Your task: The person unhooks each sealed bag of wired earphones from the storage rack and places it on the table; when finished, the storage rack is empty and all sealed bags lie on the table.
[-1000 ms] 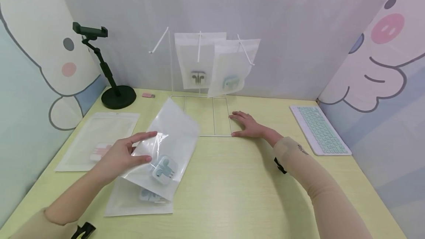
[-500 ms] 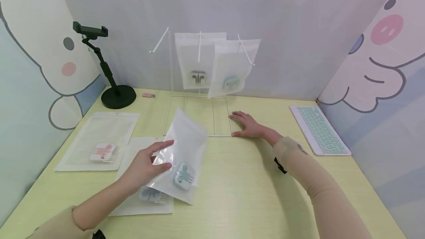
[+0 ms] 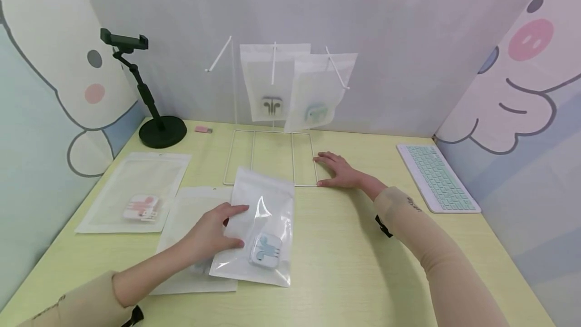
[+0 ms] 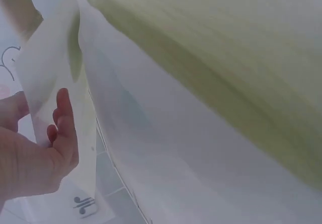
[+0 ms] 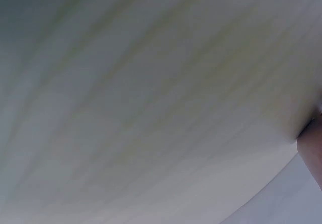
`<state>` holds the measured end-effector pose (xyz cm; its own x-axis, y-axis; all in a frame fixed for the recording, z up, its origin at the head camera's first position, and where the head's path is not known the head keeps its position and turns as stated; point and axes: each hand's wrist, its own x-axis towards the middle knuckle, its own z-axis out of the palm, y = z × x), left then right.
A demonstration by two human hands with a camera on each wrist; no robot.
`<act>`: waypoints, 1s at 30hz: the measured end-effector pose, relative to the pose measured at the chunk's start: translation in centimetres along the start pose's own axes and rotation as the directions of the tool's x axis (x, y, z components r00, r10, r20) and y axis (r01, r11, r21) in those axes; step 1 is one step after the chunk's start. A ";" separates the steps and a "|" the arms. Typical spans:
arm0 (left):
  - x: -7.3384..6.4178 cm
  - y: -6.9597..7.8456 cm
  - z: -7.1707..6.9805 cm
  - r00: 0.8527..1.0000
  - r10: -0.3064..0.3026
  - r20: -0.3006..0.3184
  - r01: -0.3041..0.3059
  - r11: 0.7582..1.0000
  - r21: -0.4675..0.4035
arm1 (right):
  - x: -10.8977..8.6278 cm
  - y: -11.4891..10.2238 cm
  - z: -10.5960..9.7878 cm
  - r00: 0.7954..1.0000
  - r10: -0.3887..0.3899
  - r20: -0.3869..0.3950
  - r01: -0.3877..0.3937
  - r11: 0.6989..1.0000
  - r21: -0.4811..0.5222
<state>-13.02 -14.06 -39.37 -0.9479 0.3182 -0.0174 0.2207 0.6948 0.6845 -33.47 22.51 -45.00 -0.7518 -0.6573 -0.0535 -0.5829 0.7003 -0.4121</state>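
My left hand (image 3: 206, 236) pinches the left edge of a clear-fronted zip bag (image 3: 268, 196) holding earphones with blue-green parts in a square case (image 3: 266, 250). In the left wrist view, the bag (image 4: 48, 63) passes between thumb and fingers. It overlaps a second bag (image 3: 195, 206), whose contents are mostly hidden. At the right end of a white wire display rack (image 3: 306, 185), my right hand (image 3: 339, 171) rests with spread fingers at the base frame. Two bags hang on the rack: one with dark earphones (image 3: 271, 107), one with pale green earphones (image 3: 316, 113). The left hook (image 3: 219, 55) carries nothing.
A bag with pink earphones (image 3: 141, 208) lies at the left. Behind it stand a black phone stand (image 3: 162, 132) and a small pink USB stick (image 3: 201, 129). A keyboard (image 3: 438, 178) lies at the right, near the side wall. The back wall rises close behind the rack.
My left hand has carried the bag rightward and toward me, uncovering the pink earphones and the rack's left base. The bag has turned straighter, facing up. The right hand has stayed still.
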 end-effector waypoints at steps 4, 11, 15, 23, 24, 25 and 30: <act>0.5 -0.3 -0.1 0.997 0.034 0.071 -0.040 0.996 0.085 | 0.0 0.1 0.1 1.000 0.006 0.001 -0.006 1.000 0.001; 1.5 -0.3 0.5 0.983 0.013 0.184 -0.069 0.950 0.306 | 0.0 0.4 0.3 1.000 -0.003 -0.006 0.003 1.000 0.001; 1.8 -0.1 1.3 0.972 0.021 0.236 -0.118 0.907 0.404 | 0.0 0.3 0.2 1.000 0.000 -0.006 0.000 1.000 0.003; 2.4 0.6 2.2 0.957 0.090 0.276 -0.231 0.811 0.537 | 0.0 -0.1 0.0 1.000 0.002 -0.001 -0.002 1.000 0.005; 2.5 0.6 2.3 0.957 0.102 0.272 -0.242 0.797 0.553 | 0.0 -0.1 -0.1 1.000 0.005 0.000 -0.005 1.000 0.003; 2.5 0.6 2.4 0.958 0.113 0.266 -0.249 0.786 0.566 | -0.1 -0.2 -0.1 1.000 0.007 0.001 -0.007 1.000 0.004; 2.7 0.3 3.1 0.962 0.134 0.238 -0.253 0.766 0.591 | 0.0 -0.4 -0.2 1.000 0.012 0.004 -0.012 1.000 0.007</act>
<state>-14.83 -10.99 -41.43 -0.8276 0.5527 -0.0985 0.5447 0.8330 0.0975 -33.30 22.33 -44.70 -0.7578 -0.6496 -0.0620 -0.5712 0.7063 -0.4182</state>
